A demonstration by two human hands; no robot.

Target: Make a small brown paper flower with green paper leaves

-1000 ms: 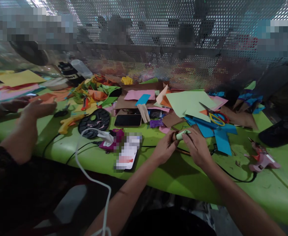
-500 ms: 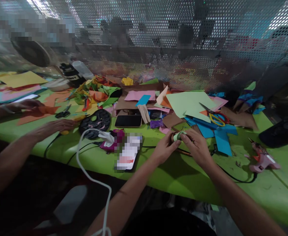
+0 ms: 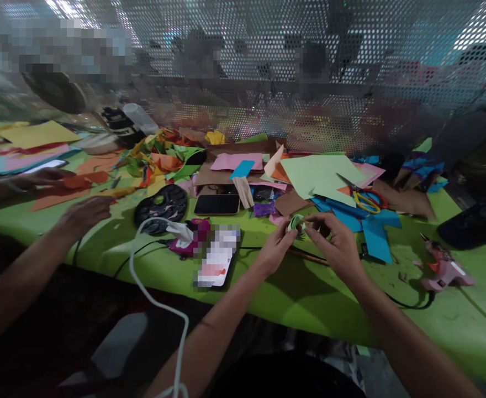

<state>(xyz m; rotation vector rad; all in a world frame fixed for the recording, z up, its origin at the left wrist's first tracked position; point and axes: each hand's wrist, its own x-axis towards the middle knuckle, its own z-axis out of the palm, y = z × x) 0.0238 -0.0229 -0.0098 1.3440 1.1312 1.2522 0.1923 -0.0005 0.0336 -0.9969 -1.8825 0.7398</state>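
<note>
My left hand (image 3: 276, 250) pinches a small coil of light green paper strip (image 3: 296, 223) between thumb and fingers. The coil's layers look loosened, with a round gap at one side. Just to its right is my right hand (image 3: 334, 239), fingers curved and thumb and forefinger a little apart. Whether those fingertips brush the coil's edge is hard to make out. Beneath both hands a thin brown stick (image 3: 309, 255) and a black cable lie on the green table cover (image 3: 268, 309).
Scissors with yellow and red handles (image 3: 365, 200) rest on paper sheets. A pink glue gun (image 3: 448, 271) lies at right. Two phones, a lit one (image 3: 214, 260) and a dark one (image 3: 217, 204), lie left of my hands. A co-worker's hands (image 3: 81, 213) handle orange paper further left.
My right hand has drawn back slightly to the right from the coil, which now shows loosened layers in my left hand. The co-worker's nearer hand has shifted left.
</note>
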